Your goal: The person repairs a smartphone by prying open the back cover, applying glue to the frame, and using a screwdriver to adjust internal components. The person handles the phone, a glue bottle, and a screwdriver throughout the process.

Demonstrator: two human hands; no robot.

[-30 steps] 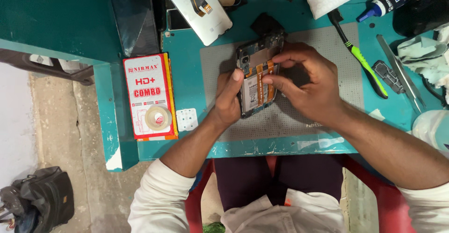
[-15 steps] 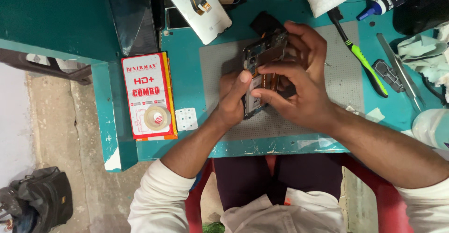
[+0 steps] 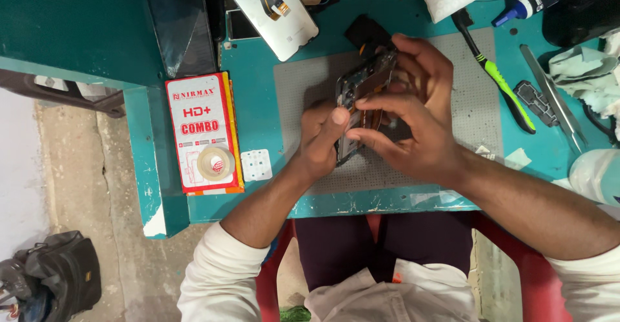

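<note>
An opened phone body (image 3: 361, 89) with exposed circuit parts is tilted up on edge above the grey work mat (image 3: 303, 83). My left hand (image 3: 323, 138) grips its lower left edge, thumb pressed against the side. My right hand (image 3: 413, 115) wraps around it from the right, fingers curled over the top and thumb and forefinger pinching at its middle. A small black part (image 3: 365, 32) lies on the mat just behind the phone.
A red and white box (image 3: 201, 131) with a tape roll (image 3: 214, 164) on it lies at left. A white phone panel (image 3: 271, 9) sits at the back. A green-handled screwdriver (image 3: 500, 83), tweezers (image 3: 555, 102) and a glue bottle (image 3: 526, 2) lie at right. The teal table edge (image 3: 361, 202) runs below.
The phone has been tipped from lying flat to standing on edge. My right hand moved up and over it; my left hand shifted slightly right along its side.
</note>
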